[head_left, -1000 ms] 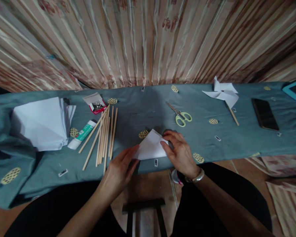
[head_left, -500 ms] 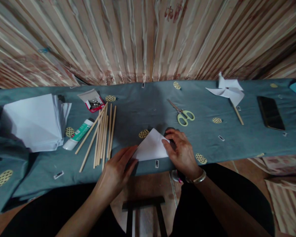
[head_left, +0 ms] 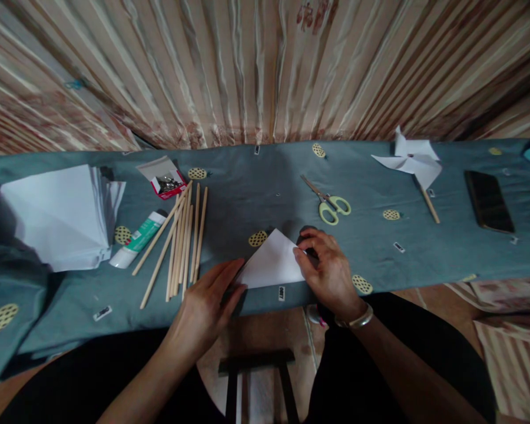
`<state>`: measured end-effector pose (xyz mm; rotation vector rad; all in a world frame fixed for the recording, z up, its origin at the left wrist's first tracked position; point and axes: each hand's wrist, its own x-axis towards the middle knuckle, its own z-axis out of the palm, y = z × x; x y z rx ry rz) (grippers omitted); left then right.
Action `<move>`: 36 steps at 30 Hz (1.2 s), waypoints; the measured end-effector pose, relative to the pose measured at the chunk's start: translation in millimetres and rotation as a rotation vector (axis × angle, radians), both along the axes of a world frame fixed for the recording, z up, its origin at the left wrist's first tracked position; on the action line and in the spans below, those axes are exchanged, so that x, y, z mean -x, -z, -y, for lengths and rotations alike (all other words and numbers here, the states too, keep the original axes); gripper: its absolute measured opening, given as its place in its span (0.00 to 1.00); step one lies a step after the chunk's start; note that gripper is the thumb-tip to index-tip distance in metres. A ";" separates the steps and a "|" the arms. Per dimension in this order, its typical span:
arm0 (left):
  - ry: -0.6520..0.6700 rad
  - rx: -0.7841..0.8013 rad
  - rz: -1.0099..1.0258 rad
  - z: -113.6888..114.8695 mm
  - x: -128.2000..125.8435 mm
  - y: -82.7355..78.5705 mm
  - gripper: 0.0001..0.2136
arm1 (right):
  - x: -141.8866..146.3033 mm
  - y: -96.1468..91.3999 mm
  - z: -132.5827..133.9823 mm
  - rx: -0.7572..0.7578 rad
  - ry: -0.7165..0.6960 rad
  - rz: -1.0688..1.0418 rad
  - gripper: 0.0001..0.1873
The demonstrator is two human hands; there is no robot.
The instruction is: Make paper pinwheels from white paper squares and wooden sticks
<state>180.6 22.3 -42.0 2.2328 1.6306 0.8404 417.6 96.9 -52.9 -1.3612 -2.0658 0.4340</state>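
Note:
A sheet of white paper (head_left: 271, 262), folded into a triangle, lies at the front edge of the cloth-covered table with its peak pointing away from me. My left hand (head_left: 209, 294) holds the triangle's left corner between thumb and fingers. At its right side, my right hand (head_left: 327, 265) pinches the paper's edge with thumb and bent fingers. Beyond the right hand lie scissors (head_left: 329, 203) with pale green handles, their blades slightly apart. Several wooden sticks (head_left: 181, 241) lie to the left of the paper.
On the left are a stack of white paper (head_left: 55, 218), a glue tube (head_left: 138, 240) and a small red-and-white box (head_left: 165, 179) of metal pieces. A paper pinwheel (head_left: 413, 159) on a stick and a dark phone (head_left: 489, 201) lie right. A curtain (head_left: 247, 70) hangs behind the table.
The view has shifted very slightly. Both hands keep their hold on the folded paper, and the right fingers have moved only a little along its edge.

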 end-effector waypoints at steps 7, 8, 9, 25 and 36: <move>-0.016 0.024 0.010 -0.6 2.3 0.0 0.14 | -1.0 -0.1 -0.6 0.016 0.003 -0.008 0.03; -0.018 0.024 0.006 -0.7 3.4 0.5 0.14 | -1.2 -0.3 -0.7 0.019 0.004 -0.009 0.03; -0.019 0.020 0.000 -0.9 4.4 0.7 0.14 | -1.2 -0.4 -0.9 0.021 0.006 -0.010 0.03; 0.313 -0.006 -0.323 30.1 -62.2 9.8 0.28 | 0.4 -0.8 -0.2 0.026 0.025 -0.003 0.04; 0.286 0.019 -0.373 32.5 -58.5 13.4 0.29 | -0.3 -1.0 -0.5 0.030 0.022 0.009 0.04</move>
